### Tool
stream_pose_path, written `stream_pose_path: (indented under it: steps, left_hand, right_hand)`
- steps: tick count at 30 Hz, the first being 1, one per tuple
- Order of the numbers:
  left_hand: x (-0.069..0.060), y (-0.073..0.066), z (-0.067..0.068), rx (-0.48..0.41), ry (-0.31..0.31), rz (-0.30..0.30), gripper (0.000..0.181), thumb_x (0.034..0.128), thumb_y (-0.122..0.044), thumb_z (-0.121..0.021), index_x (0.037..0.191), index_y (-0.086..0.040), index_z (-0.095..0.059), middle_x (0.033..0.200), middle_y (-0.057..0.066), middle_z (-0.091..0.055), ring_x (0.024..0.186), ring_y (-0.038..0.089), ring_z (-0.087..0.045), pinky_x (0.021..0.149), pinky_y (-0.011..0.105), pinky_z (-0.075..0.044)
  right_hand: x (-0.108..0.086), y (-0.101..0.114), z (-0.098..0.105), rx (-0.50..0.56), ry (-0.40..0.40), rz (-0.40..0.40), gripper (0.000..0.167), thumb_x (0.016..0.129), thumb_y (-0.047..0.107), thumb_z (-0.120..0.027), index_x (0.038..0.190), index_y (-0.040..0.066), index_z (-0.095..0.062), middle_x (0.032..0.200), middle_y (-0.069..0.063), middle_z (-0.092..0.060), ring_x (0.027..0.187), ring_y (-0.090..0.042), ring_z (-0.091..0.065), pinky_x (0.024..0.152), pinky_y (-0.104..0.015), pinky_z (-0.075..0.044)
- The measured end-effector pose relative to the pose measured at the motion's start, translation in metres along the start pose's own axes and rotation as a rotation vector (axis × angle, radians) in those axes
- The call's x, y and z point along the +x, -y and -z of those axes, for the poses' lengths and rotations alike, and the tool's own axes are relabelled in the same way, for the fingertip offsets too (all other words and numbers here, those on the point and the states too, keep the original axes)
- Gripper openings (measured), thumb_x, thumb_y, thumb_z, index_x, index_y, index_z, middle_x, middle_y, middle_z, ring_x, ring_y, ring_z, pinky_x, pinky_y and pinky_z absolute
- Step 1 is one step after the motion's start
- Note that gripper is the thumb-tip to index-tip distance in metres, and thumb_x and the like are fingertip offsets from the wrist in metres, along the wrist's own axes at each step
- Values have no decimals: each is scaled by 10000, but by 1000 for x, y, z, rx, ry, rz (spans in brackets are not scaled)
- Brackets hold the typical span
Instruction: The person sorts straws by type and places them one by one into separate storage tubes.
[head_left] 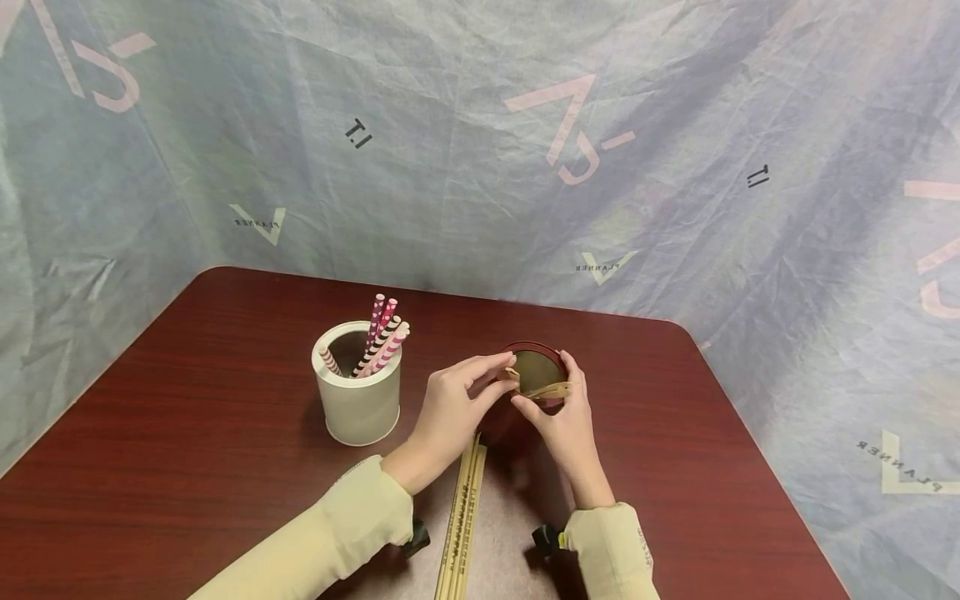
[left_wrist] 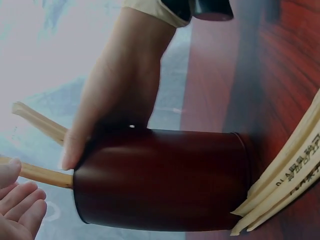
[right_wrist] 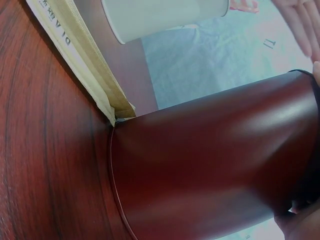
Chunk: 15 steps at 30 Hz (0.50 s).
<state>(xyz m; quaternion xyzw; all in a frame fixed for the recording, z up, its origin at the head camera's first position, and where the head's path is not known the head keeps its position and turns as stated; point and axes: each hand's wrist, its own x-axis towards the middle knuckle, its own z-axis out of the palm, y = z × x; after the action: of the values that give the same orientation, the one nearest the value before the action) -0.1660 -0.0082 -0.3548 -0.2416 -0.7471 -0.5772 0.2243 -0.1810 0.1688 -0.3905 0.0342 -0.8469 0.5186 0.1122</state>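
A dark red cylindrical holder (left_wrist: 165,180) stands upright on the table, its open top showing in the head view. My left hand (head_left: 453,408) is at the near left of its rim, thumb and fingers pinching the end of a paper-wrapped chopstick packet (left_wrist: 47,176) that sticks up out of the holder. Around the rim on the right side curl the fingers and thumb of my right hand (head_left: 566,437), gripping the holder. Another wrapped packet (head_left: 551,390) leans out beside that hand. Several more paper-wrapped chopstick packets (head_left: 461,517) lie lengthwise on the table, their far ends close to the holder's base.
To the left stands a white cylindrical holder (head_left: 360,417) with several patterned paper straws (head_left: 381,346) in it. The dark red wooden table (head_left: 225,400) has a grey printed cloth (head_left: 450,167) hanging behind it and along its sides.
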Motion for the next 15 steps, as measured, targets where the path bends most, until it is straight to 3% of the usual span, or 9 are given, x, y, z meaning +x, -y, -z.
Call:
stream_pose_path:
  steps: [5, 9, 15]
  left_hand:
    - [-6, -6, 11, -52, -60, -22, 326, 842, -77, -721, 1165, -43, -695, 1107, 87, -730, 1031, 194, -698, 850, 258, -554]
    - [-14, -8, 18, -97, -89, 29, 319, 842, -67, -719, 1159, -39, -692, 1105, 97, -730, 1045, 196, -693, 861, 259, -548]
    - [-26, -8, 22, -139, -83, 118, 265, 851, -64, -711, 1115, -40, -703, 1072, 107, -737, 1020, 206, -703, 861, 259, -549]
  right_hand:
    - [0, -1, -1, -2, -2, 6, 931, 812, 262, -785, 1533, 156, -206, 1505, -109, -320, 1293, -281, -436, 996, -458, -439]
    - [0, -1, -1, -2, -3, 8, 937, 803, 250, -792, 1531, 148, -211, 1509, -116, -316, 1310, -289, -423, 1031, -480, -415]
    - [1, -2, -1, -3, -13, 6, 935, 795, 248, -800, 1526, 157, -224, 1514, -104, -315, 1323, -285, -413, 1061, -491, -387]
